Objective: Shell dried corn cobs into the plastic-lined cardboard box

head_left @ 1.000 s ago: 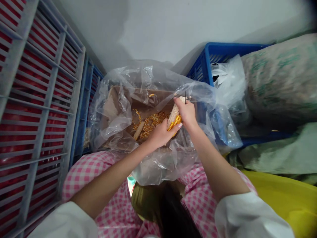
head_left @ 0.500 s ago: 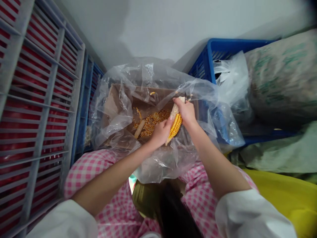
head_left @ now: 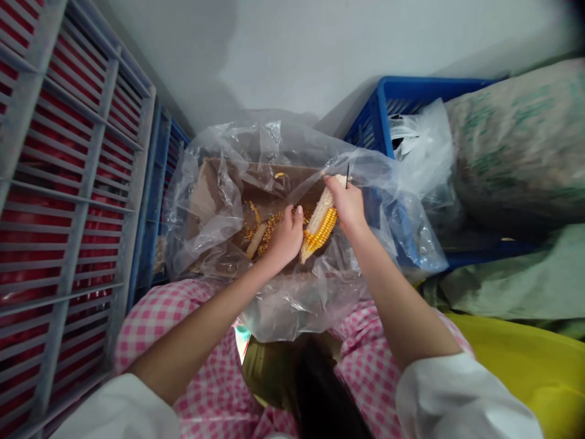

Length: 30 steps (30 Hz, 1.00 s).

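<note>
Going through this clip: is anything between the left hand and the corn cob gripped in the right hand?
Nothing visible does. The left hand sits just beside the corn cob, with only a small gap between them. The right hand grips the cob's upper end. The clear plastic bag lies below, not across that gap.

A half-stripped corn cob [head_left: 320,221], pale and bare at its upper end with yellow kernels left on the lower end, tilts above loose kernels [head_left: 274,224] and a bare cob piece [head_left: 256,240] in a cardboard box [head_left: 219,195].
</note>
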### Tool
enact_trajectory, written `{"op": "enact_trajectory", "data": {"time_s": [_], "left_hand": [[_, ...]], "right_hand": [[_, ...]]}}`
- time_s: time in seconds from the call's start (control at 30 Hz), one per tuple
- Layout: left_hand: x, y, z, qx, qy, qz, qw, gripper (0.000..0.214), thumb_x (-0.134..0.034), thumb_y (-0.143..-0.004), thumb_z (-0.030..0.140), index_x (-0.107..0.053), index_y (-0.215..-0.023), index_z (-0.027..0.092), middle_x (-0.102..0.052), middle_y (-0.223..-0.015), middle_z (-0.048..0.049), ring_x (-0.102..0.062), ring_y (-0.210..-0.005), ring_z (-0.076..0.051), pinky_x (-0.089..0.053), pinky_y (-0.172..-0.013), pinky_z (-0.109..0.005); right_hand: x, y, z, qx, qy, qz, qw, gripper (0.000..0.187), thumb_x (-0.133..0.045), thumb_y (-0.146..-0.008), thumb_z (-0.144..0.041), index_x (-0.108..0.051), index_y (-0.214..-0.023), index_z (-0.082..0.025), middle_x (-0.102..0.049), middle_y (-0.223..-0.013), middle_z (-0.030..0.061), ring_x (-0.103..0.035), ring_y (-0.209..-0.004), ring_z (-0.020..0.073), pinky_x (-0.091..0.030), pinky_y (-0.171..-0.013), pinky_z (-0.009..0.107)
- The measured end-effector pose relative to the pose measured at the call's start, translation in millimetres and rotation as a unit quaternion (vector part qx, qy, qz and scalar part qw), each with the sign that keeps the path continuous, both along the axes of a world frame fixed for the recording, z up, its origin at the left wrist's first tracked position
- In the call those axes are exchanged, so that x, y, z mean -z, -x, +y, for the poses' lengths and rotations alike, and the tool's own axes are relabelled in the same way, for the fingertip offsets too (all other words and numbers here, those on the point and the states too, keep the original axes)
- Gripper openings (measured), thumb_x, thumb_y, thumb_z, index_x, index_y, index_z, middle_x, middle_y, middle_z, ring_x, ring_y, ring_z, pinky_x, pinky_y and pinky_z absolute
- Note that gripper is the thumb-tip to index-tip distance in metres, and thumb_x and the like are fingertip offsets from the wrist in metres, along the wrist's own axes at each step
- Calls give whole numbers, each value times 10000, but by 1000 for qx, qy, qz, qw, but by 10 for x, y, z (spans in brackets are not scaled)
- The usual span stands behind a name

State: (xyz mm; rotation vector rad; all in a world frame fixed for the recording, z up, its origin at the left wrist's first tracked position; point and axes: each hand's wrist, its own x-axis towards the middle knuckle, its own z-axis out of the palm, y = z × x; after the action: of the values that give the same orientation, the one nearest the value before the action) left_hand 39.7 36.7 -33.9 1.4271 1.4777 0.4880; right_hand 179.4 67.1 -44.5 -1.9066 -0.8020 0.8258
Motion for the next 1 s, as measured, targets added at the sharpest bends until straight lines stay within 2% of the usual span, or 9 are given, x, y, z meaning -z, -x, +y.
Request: {"op": "enact_trajectory", "data": {"time_s": [0.07, 0.17, 0.27, 0.4, 0.67, 1.0], "left_hand": [[-53, 4, -14, 43, -88, 26, 995, 479, -209, -876, 458, -483, -1112, 143, -553, -1148, -120, -491, -1080, -196, -350, -905, -304], [-148, -25, -63, 117, -85, 48, 988, 469, -194, -871, 480, -501, -1055, 178, -628, -959, -84, -578, -901, -197, -405, -764, -281], [-206, -61, -102, 148, -88, 111, 979, 463, -271, -840, 520, -493, -1016, 155, -626, -921, -115, -592, -838, -242, -404, -675, -296], [-170, -69, -92, 139, -78, 171, 972, 441, -253, -848, 506, -498, -928, 147, -629, -843, -120, -599, -772, -247, -387, -624, -293], [18, -74, -126, 104, -64, 126, 984, 440, -197, -874, 469, -521, -834, 174, -625, -731, -71, -592, -700, -195, -346, -582, -253], [84, -84, -179, 78, -53, 106, 990, 473, -189, -878, 456, -561, -824, 169, -634, -719, -81, -592, -695, -198, -339, -579, -254]], "right_hand": [[-17, -4, 1, 4, -5, -9, 1000, 442, -483, -641, -536, -633, -808, -155, -611, -703, 32, -551, -721, 191, -415, -687, 298], [-29, 39, 1, 7, -1, -20, 1000, 455, -486, -631, -563, -635, -791, -164, -612, -707, 38, -551, -718, 192, -415, -686, 300], [-11, 126, -3, -1, 23, -28, 999, 466, -495, -616, -588, -633, -767, -170, -614, -706, 47, -553, -702, 193, -413, -675, 304], [57, 209, -10, -3, 49, -37, 998, 494, -484, -602, -622, -630, -750, -174, -620, -721, 51, -553, -678, 192, -411, -645, 302], [119, 207, -46, -4, 79, -89, 993, 510, -472, -589, -640, -623, -729, -173, -616, -703, 45, -547, -669, 192, -395, -631, 294], [118, 240, -77, -15, 105, -97, 990, 492, -469, -597, -605, -630, -759, -170, -606, -712, 47, -537, -674, 187, -388, -644, 299]]}}
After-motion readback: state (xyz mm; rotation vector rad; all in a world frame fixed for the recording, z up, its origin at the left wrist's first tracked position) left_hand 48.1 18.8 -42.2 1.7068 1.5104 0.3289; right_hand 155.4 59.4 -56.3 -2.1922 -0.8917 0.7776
